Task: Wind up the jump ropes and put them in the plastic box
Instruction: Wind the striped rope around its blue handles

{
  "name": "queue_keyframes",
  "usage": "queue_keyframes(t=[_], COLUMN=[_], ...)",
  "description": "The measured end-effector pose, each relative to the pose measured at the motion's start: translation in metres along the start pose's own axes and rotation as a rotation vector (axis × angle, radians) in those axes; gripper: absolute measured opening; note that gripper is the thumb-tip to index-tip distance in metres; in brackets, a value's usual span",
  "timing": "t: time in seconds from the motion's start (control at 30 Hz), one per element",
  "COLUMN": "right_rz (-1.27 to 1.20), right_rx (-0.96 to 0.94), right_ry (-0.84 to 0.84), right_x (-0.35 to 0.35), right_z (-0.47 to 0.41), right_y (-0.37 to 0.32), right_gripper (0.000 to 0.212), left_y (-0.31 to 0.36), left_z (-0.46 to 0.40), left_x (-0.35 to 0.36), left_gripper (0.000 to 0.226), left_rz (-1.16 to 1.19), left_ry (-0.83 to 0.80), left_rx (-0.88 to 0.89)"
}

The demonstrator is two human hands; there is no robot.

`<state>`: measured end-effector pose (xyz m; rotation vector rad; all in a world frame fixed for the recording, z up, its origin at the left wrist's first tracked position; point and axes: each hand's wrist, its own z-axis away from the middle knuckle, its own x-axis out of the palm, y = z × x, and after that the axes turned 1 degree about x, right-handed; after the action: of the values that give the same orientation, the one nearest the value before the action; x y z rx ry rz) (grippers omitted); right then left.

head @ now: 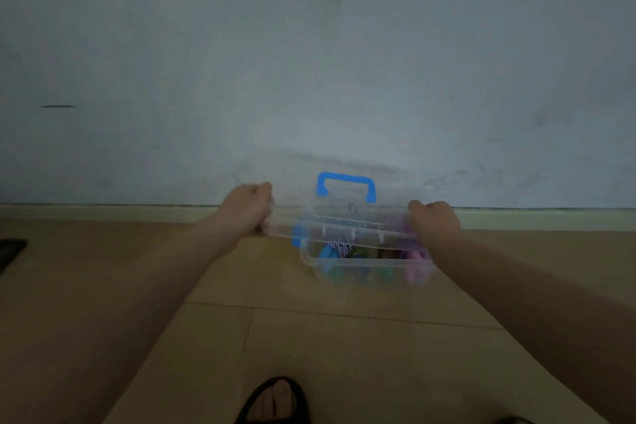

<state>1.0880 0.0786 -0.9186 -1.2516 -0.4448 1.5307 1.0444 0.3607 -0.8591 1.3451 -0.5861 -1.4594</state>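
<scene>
A clear plastic box [364, 270] sits on the floor near the wall. Wound jump ropes lie inside it: a blue-handled one with striped cord [335, 249] at the left and a pink-handled one [414, 260] at the right. A clear lid [344, 217] with a blue handle [346, 184] is held tilted just above the box. My left hand [246, 208] grips the lid's left end. My right hand [433, 218] grips its right end. The picture is blurred, so the ropes show only as colours through the plastic.
A pale wall [309, 62] with a skirting board stands right behind the box. The floor is tan tile [344, 337]. A foot in a black sandal [275, 401] is at the bottom edge. A dark object [10, 251] lies at the far left.
</scene>
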Motion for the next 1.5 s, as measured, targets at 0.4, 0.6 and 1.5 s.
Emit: queue_keyframes(t=[0.4, 0.6, 1.5], right_rz=[0.331, 0.364, 0.252], right_rx=[-0.256, -0.262, -0.092], right_ry=[0.204, 0.178, 0.111], right_x=[-0.016, -0.013, -0.006], right_z=[-0.042, -0.046, -0.042], right_y=[0.056, 0.067, 0.087], right_gripper=[0.016, 0.022, 0.058], left_y=[-0.067, -0.072, -0.065], left_z=[-0.052, -0.056, -0.064], left_x=[0.089, 0.092, 0.08], left_gripper=[0.04, 0.032, 0.038], left_rz=[-0.821, -0.833, -0.44], left_ry=[0.061, 0.055, -0.028], left_rx=[0.126, 0.133, -0.112])
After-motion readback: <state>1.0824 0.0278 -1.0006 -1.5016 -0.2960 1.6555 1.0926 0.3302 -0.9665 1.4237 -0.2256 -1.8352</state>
